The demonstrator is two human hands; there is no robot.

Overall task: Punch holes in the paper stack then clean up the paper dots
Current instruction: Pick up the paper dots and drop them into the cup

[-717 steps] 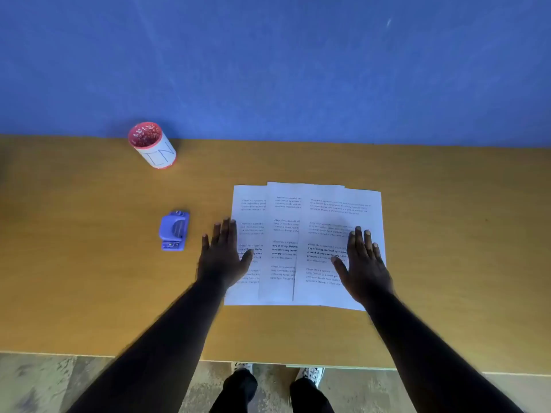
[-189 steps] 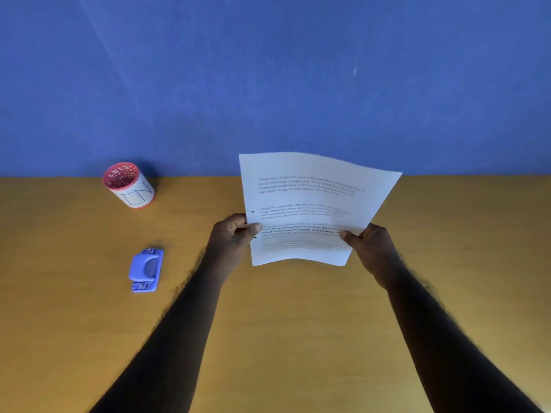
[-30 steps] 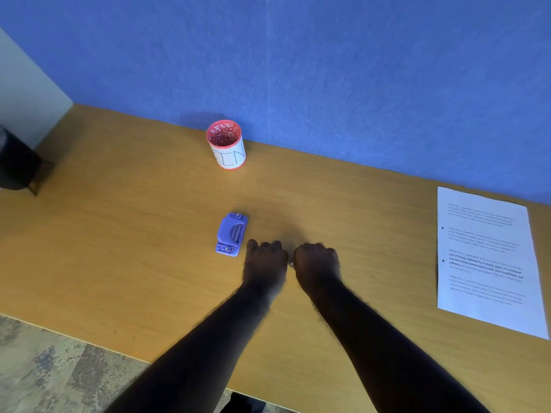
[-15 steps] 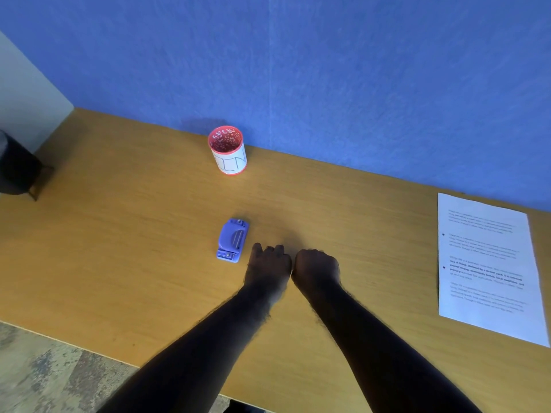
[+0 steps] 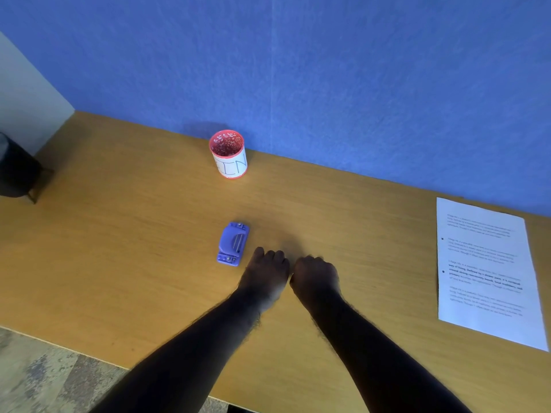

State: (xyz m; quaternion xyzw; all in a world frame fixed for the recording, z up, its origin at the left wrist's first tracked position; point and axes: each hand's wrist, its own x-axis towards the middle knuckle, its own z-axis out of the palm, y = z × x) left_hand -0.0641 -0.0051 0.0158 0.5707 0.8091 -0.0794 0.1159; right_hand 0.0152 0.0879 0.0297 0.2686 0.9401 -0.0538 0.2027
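Punched paper stack, hole punch and cup on the wooden surface

The paper stack lies flat at the right, printed side up, with two dark holes along its left edge. The small purple hole punch rests flat near the middle, well apart from the paper. The red-rimmed cup with a white hand-lettered label stands upright by the blue wall, beyond the punch. Paper dots are too small to make out.

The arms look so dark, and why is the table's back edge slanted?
Head view: both bare forearms and the left hand and right hand are underexposed, nearly black; the wide-angle, tilted camera slants the wooden table; the white printed paper stack text is blurry.
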